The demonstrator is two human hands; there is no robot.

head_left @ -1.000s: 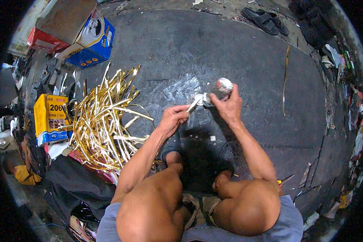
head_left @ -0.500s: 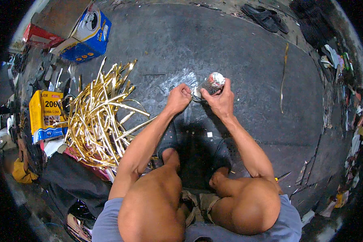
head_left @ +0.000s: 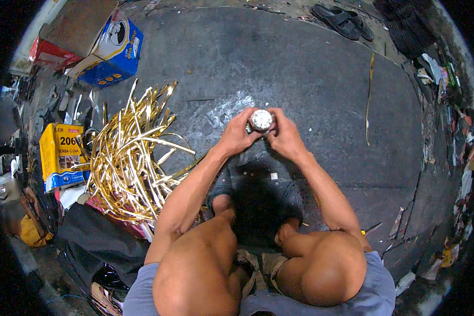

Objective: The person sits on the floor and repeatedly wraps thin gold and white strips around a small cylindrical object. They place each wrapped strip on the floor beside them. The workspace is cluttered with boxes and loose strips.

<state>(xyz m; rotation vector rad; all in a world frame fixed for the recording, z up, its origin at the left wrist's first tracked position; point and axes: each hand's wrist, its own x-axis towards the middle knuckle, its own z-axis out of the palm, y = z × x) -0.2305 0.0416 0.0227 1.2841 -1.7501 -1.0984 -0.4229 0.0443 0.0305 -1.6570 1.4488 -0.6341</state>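
Between my hands, out in front of my knees, is a small can (head_left: 261, 120) with a white, crusted top facing up. My left hand (head_left: 239, 132) wraps its left side. From the right, the fingers of my right hand (head_left: 286, 135) close round it too. Much of the can's side is hidden by my fingers. A whitish smear (head_left: 236, 108) marks the dark floor mat (head_left: 321, 68) just beyond my hands. To the left of my left forearm lies a tangled heap of shiny gold strips (head_left: 131, 163).
A blue and white open carton (head_left: 113, 52) stands at the far left, a yellow and blue box (head_left: 63, 155) beside the heap. Dark sandals (head_left: 342, 22) lie at the back right. One gold strip (head_left: 370, 100) lies at right; a pointed tool (head_left: 373, 229) is by my right knee.
The can has turned from tilted in my right hand to top-up and come slightly left and nearer. My left hand has moved from a pinch beside it to a grip on it.
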